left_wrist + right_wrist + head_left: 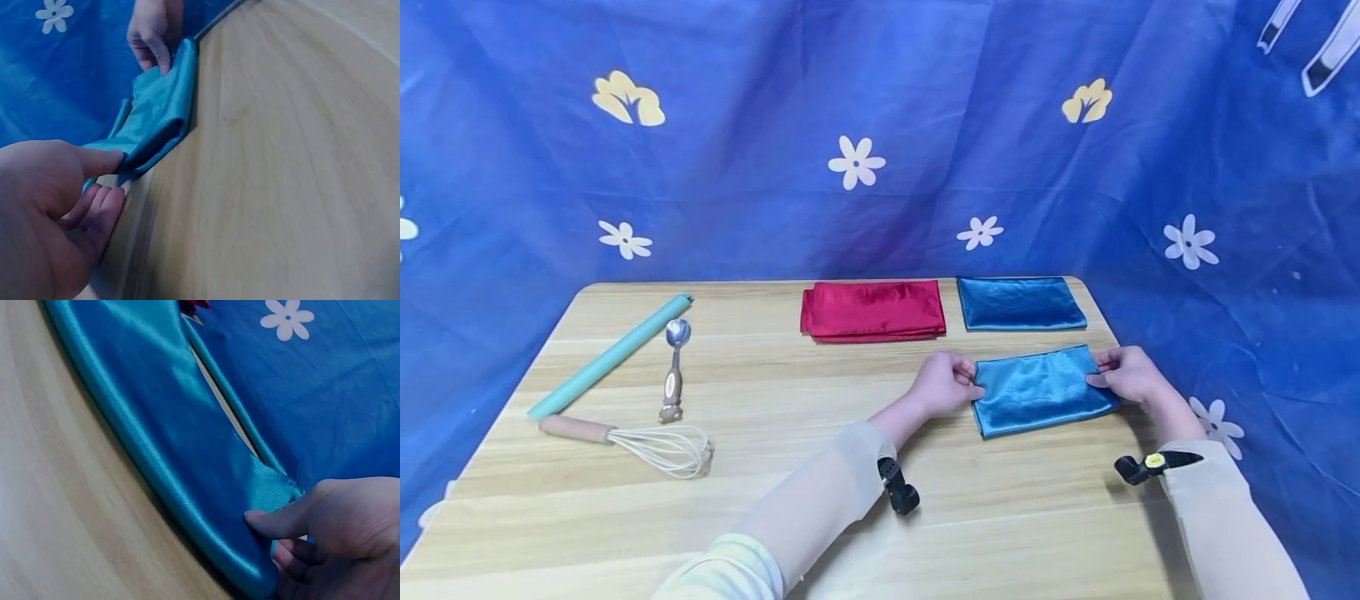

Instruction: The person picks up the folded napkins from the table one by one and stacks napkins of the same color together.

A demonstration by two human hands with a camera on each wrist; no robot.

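Observation:
A folded light-blue satin cloth lies near the right side of the table, stretched between both hands. My left hand pinches its left end, thumb on top and fingers below, as the left wrist view shows the hand at the folded layers of the cloth. At the opposite end, my right hand pinches the right edge. In the right wrist view the thumb of that hand presses on the upper face of the cloth, with the other fingers partly hidden beneath.
Behind it lie a folded darker blue cloth and a folded red cloth. On the left are a teal rolling-pin-shaped stick, a spoon and a whisk. A blue flowered curtain hangs round the wooden table.

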